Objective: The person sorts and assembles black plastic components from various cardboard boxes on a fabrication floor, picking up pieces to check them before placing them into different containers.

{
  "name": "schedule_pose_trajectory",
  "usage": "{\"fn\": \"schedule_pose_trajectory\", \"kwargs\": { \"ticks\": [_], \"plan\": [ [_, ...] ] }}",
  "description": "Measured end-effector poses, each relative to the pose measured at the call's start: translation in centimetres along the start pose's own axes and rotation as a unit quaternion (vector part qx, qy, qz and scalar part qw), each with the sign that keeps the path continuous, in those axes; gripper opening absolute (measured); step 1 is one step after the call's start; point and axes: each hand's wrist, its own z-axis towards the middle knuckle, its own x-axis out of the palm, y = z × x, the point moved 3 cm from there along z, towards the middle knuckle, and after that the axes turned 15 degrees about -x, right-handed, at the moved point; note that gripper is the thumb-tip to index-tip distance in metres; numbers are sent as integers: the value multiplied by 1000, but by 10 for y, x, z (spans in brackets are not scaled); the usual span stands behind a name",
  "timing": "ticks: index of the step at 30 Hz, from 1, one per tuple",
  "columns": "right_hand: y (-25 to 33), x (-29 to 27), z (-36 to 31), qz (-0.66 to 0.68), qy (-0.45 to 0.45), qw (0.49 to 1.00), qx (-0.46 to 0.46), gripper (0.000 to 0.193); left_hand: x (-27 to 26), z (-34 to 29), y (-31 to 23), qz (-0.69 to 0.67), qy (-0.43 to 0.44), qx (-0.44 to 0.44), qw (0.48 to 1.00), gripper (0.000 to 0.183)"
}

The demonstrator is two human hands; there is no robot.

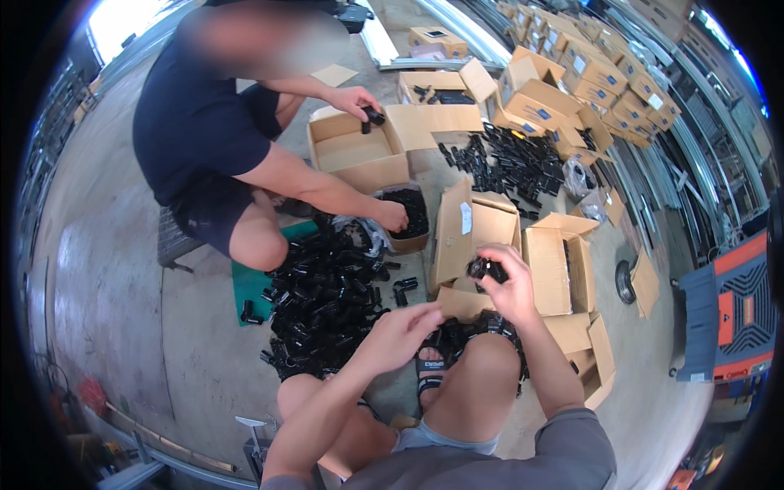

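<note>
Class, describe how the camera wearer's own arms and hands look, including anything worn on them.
The left hand and right hand are both bare and ungloved, with nothing visibly worn at either wrist. The forearms are uncovered. A plain dark grey short sleeve covers the right upper arm, ending near the elbow.

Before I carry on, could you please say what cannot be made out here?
In the head view:
Part of the black fitting in the right hand: covered by that hand.
Whether the co-worker's lower hand grips anything: the hand itself hides it.
Much of the green mat: buried under the black pile.
Print on the stacked cartons: too small.
</note>
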Motion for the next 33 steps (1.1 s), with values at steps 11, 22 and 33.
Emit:
{"fn": "schedule_pose_trajectory", "kwargs": {
  "ticks": [11,22,33],
  "plan": [
    [115,67,64,11,154,977,-147,58,-47,-32,2,-402,46,38,914,34],
    [82,126,39,380,98,886,246,28,-64,-40,18,-311,-127,100,937,41],
    [68,124,27,411,51,854,315,17,-62,-36,13,-156,-249,133,947,50]
  ]
}}
